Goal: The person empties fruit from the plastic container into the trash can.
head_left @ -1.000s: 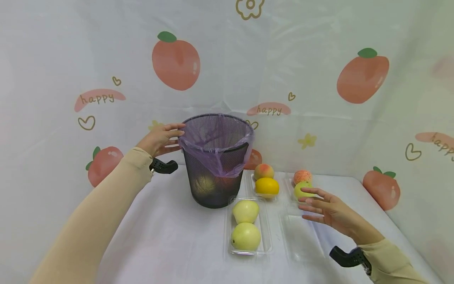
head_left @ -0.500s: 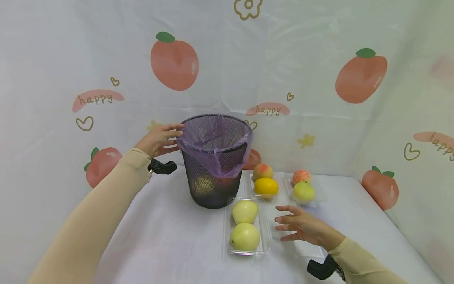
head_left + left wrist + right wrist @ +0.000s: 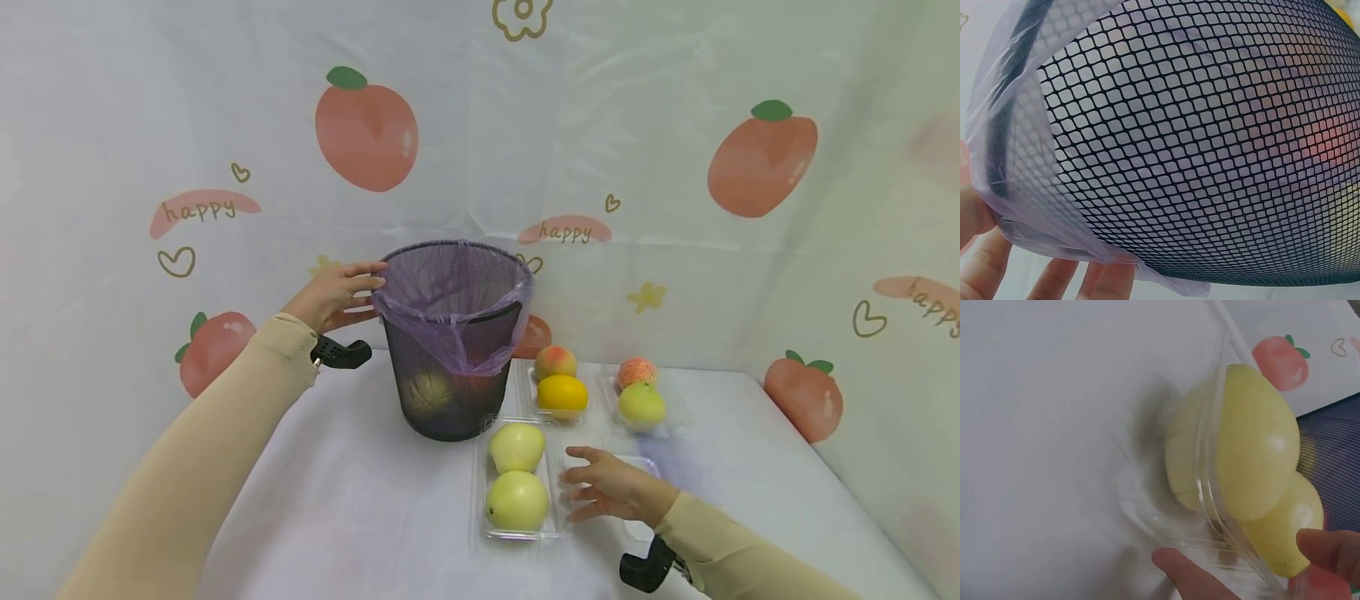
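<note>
A black mesh wastebasket (image 3: 442, 400) with a purple bag liner (image 3: 472, 342) stands upright, with fruit dimly showing through its mesh. My left hand (image 3: 330, 296) rests at its left rim, fingers spread against liner and mesh. The left wrist view has the thumb (image 3: 974, 215) by the rim and fingertips partly hidden. Right of the wastebasket lies a clear plastic box (image 3: 517, 535) with two yellow-green pears (image 3: 517, 502). My right hand (image 3: 618, 487) is just right of this box, fingers apart and holding nothing. In the right wrist view, the thumb (image 3: 1329, 547) is near the smaller pear (image 3: 1285, 528).
Behind the pears, another clear box holds a peach (image 3: 556, 363) and a yellow fruit (image 3: 562, 393). Farther right, a further box has an orange-pink fruit (image 3: 637, 372) and a green fruit (image 3: 642, 406). A clear tray (image 3: 641, 463) lies partly behind my right hand.
My right hand has moved left and down, from near the green fruit to the right side of the pear box. My left hand stays at the wastebasket rim.
</note>
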The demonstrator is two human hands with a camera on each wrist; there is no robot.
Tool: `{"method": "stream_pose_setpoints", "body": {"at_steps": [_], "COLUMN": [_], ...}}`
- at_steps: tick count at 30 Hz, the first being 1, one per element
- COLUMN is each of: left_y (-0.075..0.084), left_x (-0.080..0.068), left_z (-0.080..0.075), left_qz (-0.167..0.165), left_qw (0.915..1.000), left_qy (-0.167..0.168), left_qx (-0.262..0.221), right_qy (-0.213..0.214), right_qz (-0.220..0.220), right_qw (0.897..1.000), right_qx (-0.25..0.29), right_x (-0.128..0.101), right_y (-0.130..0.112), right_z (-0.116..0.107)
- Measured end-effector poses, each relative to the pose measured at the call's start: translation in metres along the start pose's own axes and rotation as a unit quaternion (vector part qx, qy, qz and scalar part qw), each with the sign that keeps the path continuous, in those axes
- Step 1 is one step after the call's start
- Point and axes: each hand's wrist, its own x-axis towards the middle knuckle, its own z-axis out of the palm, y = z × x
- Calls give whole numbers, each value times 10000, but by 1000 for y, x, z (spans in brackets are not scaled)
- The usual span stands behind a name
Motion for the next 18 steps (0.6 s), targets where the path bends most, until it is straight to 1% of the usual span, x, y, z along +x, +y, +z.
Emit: {"method": "stream_pose_setpoints", "body": {"at_steps": [5, 9, 13, 18], "left_y": [0, 0, 0, 0], "left_x": [0, 0, 0, 0], "left_z": [0, 0, 0, 0], "left_qz": [-6, -12, -41, -75], "left_qw": [10000, 10000, 10000, 9999], "left_qy": [6, -8, -26, -3], "left_qx": [21, 41, 6, -93], "right_qy": [408, 646, 719, 676], "right_qz": [326, 542, 599, 596], "right_qw": [9986, 9964, 9955, 9959], "right_qx": [-3, -37, -114, -11], "right_x": [5, 8, 11, 13], "right_y": [1, 1, 2, 3], "right_z": [8, 14, 17, 21]}}
